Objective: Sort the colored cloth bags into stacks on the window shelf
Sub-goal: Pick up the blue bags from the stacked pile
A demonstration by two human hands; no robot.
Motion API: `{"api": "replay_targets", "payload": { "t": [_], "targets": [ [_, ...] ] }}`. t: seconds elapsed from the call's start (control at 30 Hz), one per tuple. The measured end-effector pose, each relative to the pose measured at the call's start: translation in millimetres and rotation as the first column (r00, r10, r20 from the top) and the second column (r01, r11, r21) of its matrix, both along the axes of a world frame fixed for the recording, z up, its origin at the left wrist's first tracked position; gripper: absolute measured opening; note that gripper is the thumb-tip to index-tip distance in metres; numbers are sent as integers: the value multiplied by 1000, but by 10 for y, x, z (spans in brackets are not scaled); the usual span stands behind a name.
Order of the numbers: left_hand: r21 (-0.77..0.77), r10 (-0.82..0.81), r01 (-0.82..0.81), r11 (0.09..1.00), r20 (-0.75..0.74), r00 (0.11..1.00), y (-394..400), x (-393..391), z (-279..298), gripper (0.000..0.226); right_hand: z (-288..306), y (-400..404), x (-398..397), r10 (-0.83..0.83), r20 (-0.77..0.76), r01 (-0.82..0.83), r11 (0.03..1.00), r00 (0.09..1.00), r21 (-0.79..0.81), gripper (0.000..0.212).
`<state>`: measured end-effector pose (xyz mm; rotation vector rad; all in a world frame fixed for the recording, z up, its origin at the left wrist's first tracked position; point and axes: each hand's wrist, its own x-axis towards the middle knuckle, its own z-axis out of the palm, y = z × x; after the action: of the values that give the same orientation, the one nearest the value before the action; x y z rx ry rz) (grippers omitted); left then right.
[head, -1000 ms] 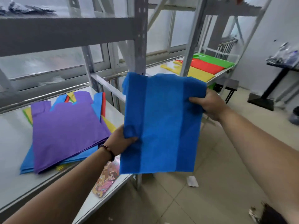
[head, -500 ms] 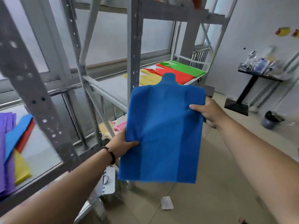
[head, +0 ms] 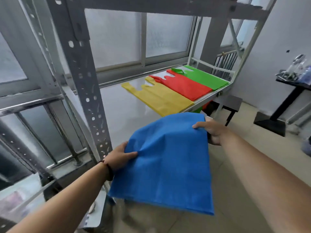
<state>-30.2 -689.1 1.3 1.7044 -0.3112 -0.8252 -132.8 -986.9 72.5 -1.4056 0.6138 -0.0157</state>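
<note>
Blue non-woven cloth fills the middle of our view: we carry one blue bag (head: 164, 163) in the air, in front of the shelf's near edge and not yet resting on it. Our left hand (head: 120, 156) pinches its left edge, thumb on top, and our right hand (head: 212, 131) grips the far right corner, fingers curled over the cloth.

We judge this to be the carrying step, with the laying-down next. On the window shelf (head: 121, 105) three piles lie in a row, each overlapping or touching its neighbour: one yellow bag stack (head: 159, 98), one red bag stack (head: 185, 86) and one green bag stack (head: 204, 78). How many bags each pile holds we cannot tell. No blue pile shows, so the next move probably calls for spreading this bag flat on the bare white surface just left of the yellow, handles toward the window like the others, clear of the grey slotted post (head: 84, 84).
</note>
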Motion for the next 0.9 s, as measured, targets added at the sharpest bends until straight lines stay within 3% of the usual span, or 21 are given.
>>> {"api": "replay_targets", "payload": {
  "t": [0.1,0.2,0.33,0.4,0.5,0.53,0.6,0.7,0.8,0.9],
  "targets": [
    [75,75,-77,994,37,997,-332,326,-9,34,-16,-338,513,98,-47,-98,995,994,-3,28],
    [183,130,-150,972,119,984,-626,653,71,35,32,-568,1100,160,-74,-164,985,984,-48,37],
    [288,210,-303,908,311,927,-872,984,302,44,213,-685,1870,274,-17,-274,957,962,-92,34],
    [168,324,-420,892,411,852,-919,1092,433,51,352,-701,2245,329,89,-324,944,940,-63,38],
    [-45,514,-611,791,590,622,-870,1241,616,54,559,-692,2794,354,303,-385,921,885,49,43],
    [-80,560,-662,745,615,555,-833,1303,646,54,598,-671,2961,357,360,-415,905,862,95,43],
    [-95,629,-732,675,592,503,-765,1419,611,49,571,-586,3253,378,399,-465,873,835,145,41],
    [135,640,-792,595,516,569,-711,1590,311,42,206,-382,3616,479,269,-512,856,835,66,41],
    [409,680,-770,490,373,631,-686,1712,-141,53,-385,-172,3829,522,-21,-522,848,852,-86,35],
    [524,652,-725,447,364,665,-697,1792,-446,49,-834,-43,3982,519,-172,-547,799,837,-250,30]
  ]
}}
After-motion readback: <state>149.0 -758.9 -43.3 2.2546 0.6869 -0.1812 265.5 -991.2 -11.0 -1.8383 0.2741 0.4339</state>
